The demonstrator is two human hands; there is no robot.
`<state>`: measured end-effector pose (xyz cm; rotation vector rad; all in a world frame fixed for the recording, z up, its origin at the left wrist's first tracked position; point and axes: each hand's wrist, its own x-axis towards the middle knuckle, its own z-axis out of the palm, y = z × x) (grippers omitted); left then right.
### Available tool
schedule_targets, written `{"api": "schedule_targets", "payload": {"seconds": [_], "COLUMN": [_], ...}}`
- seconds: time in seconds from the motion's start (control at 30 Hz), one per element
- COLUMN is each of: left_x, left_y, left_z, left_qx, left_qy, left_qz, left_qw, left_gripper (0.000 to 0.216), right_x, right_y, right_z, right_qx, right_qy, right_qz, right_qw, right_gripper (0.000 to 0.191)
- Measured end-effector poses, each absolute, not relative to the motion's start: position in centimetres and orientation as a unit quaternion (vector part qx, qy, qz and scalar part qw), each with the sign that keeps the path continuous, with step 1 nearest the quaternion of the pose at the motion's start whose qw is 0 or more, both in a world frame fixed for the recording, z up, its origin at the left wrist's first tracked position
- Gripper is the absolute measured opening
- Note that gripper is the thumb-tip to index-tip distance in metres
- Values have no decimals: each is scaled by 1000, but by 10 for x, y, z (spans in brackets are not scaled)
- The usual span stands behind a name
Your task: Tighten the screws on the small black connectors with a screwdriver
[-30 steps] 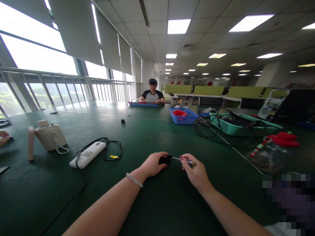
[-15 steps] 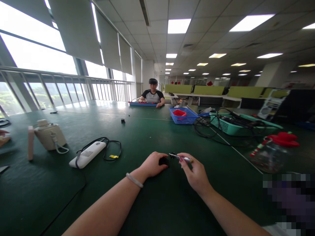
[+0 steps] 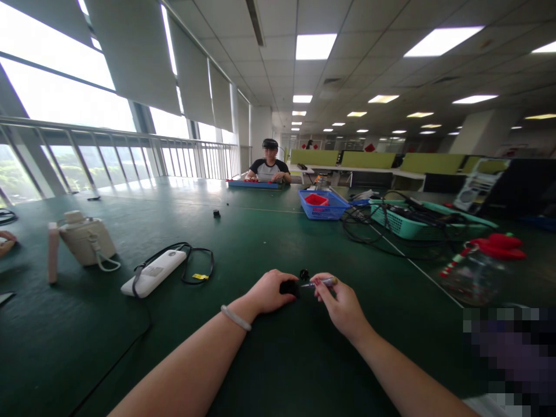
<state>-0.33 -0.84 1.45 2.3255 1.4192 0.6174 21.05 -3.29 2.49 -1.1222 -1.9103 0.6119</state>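
My left hand (image 3: 274, 292) is closed around a small black object (image 3: 288, 288) at the table's near middle; its exact kind cannot be made out. Between the fingers and thumb of my right hand (image 3: 341, 301) is a slim screwdriver (image 3: 328, 282) with a thin metal shaft and a pale handle. Its shaft points left, and the tip is close to the black object's right side; whether they touch is unclear. Just beyond the tip, a small round black part (image 3: 304, 274) lies on the green table (image 3: 243, 243).
A white power bank (image 3: 156, 272) with a black cable and a beige bottle (image 3: 88, 240) stand left. On the right are a blue basket (image 3: 324, 212), a green basket (image 3: 399, 227) of cables and a red-lidded jar (image 3: 478, 278). Another person (image 3: 269, 168) sits opposite.
The screwdriver's tip has moved from the small round part down toward the black object in my left hand. My left hand stays nearly in place.
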Motion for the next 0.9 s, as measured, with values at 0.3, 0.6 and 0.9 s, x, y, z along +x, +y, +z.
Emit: {"api": "schedule_targets", "payload": {"seconds": [0.3, 0.6, 0.9], "left_x": [-4, -3, -5], "left_y": [-5, -6, -12], "left_z": [9, 13, 17], "left_qx": [816, 818, 836], "left_qy": [508, 508, 472], "left_qz": [220, 205, 205], "left_qw": [168, 173, 189], "left_gripper": [49, 51, 50], "right_x": [209, 210, 212], "right_y": [-38, -33, -33], "right_z": [32, 24, 20], "right_qx": [-444, -463, -462], "right_qy": [-757, -754, -749], "right_qz": [190, 177, 168], "right_qw": [439, 431, 444], "right_gripper": [31, 28, 43]}}
